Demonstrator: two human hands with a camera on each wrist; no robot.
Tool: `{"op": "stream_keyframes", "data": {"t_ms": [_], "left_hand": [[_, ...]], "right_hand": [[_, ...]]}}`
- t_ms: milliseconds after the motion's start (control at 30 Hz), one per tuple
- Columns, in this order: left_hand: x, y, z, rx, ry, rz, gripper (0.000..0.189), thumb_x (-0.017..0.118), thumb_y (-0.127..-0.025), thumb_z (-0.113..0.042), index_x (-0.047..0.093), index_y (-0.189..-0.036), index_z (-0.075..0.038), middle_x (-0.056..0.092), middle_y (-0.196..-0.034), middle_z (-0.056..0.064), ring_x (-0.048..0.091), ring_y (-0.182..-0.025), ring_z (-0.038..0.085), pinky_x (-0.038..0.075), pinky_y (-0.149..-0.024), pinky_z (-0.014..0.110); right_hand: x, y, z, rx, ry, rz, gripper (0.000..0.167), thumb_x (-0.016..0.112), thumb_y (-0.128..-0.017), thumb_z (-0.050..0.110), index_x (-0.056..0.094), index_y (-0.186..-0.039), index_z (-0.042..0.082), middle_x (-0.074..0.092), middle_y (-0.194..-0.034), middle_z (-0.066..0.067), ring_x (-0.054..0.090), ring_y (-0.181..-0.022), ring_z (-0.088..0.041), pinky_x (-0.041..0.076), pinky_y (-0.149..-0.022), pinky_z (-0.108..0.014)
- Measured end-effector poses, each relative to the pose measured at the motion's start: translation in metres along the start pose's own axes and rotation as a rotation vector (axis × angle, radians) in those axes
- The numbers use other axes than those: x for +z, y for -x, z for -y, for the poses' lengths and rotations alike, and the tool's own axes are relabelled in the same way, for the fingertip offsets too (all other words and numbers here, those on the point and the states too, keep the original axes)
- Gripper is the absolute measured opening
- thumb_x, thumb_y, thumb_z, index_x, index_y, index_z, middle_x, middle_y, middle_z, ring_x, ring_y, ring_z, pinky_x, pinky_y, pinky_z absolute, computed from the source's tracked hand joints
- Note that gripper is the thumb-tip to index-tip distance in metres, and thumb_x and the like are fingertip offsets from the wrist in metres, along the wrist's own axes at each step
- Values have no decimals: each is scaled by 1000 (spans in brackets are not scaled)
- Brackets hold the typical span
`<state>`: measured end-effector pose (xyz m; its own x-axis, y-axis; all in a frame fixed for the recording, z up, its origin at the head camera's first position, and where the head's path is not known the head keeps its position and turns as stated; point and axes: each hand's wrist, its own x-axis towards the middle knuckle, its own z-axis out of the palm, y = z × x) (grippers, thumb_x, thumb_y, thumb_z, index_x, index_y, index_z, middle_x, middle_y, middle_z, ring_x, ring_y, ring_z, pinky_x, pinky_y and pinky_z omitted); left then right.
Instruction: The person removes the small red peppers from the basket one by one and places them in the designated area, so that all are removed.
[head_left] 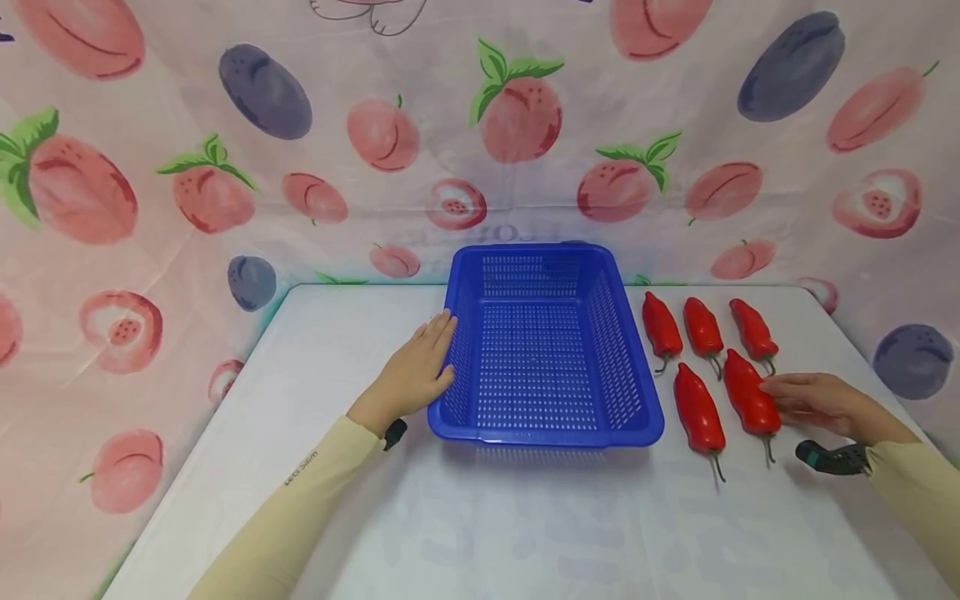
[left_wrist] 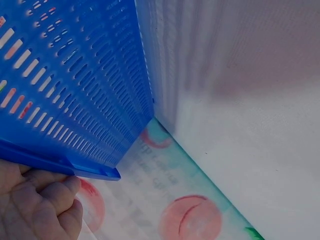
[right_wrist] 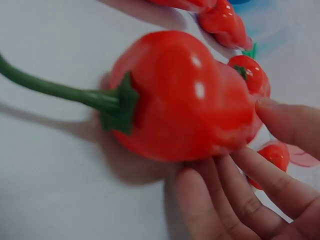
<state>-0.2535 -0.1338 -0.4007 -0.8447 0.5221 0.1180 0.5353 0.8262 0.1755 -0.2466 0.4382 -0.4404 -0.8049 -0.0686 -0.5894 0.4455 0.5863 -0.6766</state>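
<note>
A blue perforated plastic basket [head_left: 540, 437] stands mid-table, seen inside from above. My left hand [head_left: 412, 367] rests on its left rim, fingers fairly straight and thumb apart. In the left wrist view, the fingers [left_wrist: 60, 200] touch the outer side of the rim. At the right, my right hand [head_left: 821, 404] holds a red pepper [head_left: 750, 393] by its side. Up close, that pepper [right_wrist: 170, 95] shows a green stem, with the thumb on one side and the fingers on the other. Its tip is partly hidden by the hand.
Another red pepper [head_left: 699, 408] lies just left of the held one. Behind these are a red pepper [head_left: 662, 325], a red pepper [head_left: 702, 327] and a red pepper [head_left: 753, 330] in a row. A fruit-print cloth [head_left: 525, 192] hangs behind the white table [head_left: 525, 533].
</note>
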Motion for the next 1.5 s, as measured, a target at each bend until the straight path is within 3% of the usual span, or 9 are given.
{"op": "stream_keyframes", "data": {"t_ms": [133, 267, 333, 500, 633, 733, 1167, 1433, 1500], "left_hand": [[-1, 0, -1, 1, 3, 2, 67, 41, -92, -24, 19, -147, 7, 17, -155, 21, 18, -145, 32, 16, -120, 42], [-1, 1, -2, 2, 7, 5, 67, 41, -92, -24, 18, -147, 6, 16, -156, 21, 18, -145, 33, 16, -120, 42], [-1, 1, -1, 2, 6, 3, 67, 41, -92, -24, 18, -147, 6, 16, -156, 21, 18, -145, 32, 16, -120, 42], [-1, 0, 0, 5, 5, 0, 67, 40, -92, -25, 18, -147, 6, 15, -156, 21, 17, -145, 32, 16, -120, 42], [-1, -1, 1, 8, 8, 2, 67, 40, -92, -25, 18, -147, 6, 15, -156, 21, 18, -145, 32, 15, -120, 42], [-1, -1, 2, 7, 13, 2, 67, 40, -92, -25, 18, -147, 6, 15, -156, 21, 18, -145, 32, 15, -120, 43], [-1, 1, 2, 16, 22, -5, 67, 42, -92, -23, 19, -147, 7, 16, -156, 21, 19, -145, 33, 17, -120, 43], [-4, 2, 3, 14, 17, -5, 67, 42, -92, -23, 19, -147, 7, 16, -155, 22, 18, -145, 33, 16, -120, 43], [-5, 1, 4, 10, 14, 3, 67, 42, -92, -23, 18, -147, 7, 16, -156, 22, 18, -145, 32, 16, -120, 42]], "right_hand": [[-4, 3, -5, -33, -3, 28, 77, 51, -95, 37, 17, -142, -14, 54, -124, -22, 57, -90, 0, 55, -88, -36], [-8, 6, -11, -63, 6, 63, 79, 47, -96, 37, 9, -144, -12, 36, -139, -36, 61, -98, -4, 54, -90, -38], [-11, 6, -13, -66, -7, 68, 80, 46, -96, 38, 7, -145, -12, 39, -139, -33, 61, -98, -4, 54, -90, -38], [-18, 9, -18, -114, -45, 68, 74, 44, -98, 36, 10, -146, -9, 56, -113, 21, 58, -93, 10, 52, -93, -43], [-21, 13, -23, -175, -129, 56, 47, 43, -99, 32, 37, -144, 19, 55, -100, 35, 57, -90, 14, 55, -87, -37], [-23, 14, -23, -233, -191, 25, 29, 43, -99, 27, 45, -125, 38, 58, -100, 34, 60, -91, 11, 56, -78, -24], [-14, 36, -1, -510, -169, -141, 42, 42, -98, 11, 43, -134, 34, 57, -108, 35, 59, -94, 14, 53, -71, -13], [-2, 53, 53, -483, 72, -323, 53, 47, -97, 26, 33, -147, 18, 47, -111, 37, 51, -96, 20, 47, -71, -7], [4, 56, 69, -465, 94, -332, 54, 49, -96, 31, 33, -147, 20, 45, -115, 33, 47, -98, 20, 52, -85, -22]]}}
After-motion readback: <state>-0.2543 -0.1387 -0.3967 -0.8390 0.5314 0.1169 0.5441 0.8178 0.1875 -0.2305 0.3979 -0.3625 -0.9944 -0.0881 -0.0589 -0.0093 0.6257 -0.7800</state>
